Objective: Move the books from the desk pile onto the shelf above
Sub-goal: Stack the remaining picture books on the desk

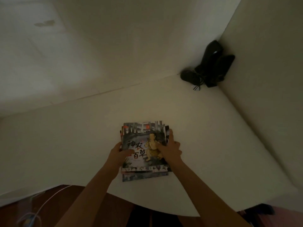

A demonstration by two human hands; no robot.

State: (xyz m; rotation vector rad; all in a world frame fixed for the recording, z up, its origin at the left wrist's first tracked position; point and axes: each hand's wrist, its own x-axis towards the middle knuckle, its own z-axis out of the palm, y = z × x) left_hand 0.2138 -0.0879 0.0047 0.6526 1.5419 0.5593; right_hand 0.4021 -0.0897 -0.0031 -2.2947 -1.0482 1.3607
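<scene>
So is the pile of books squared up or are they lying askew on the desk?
Askew. The pile of books lies flat on the desk, lower covers sticking out past the top one at the near and far edges.

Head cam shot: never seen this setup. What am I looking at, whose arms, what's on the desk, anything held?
There is no robot here. A person wears one wide-angle camera on the head, looking forward and down, so the two bare arms reaching in from the bottom are their own. The white desk sits in a corner between pale walls. On it lies a pile of books, illustrated cover on top. The left hand grips the pile's left edge, the right hand its right edge. A dark object with cords sits in the far corner; too dim to identify.
</scene>
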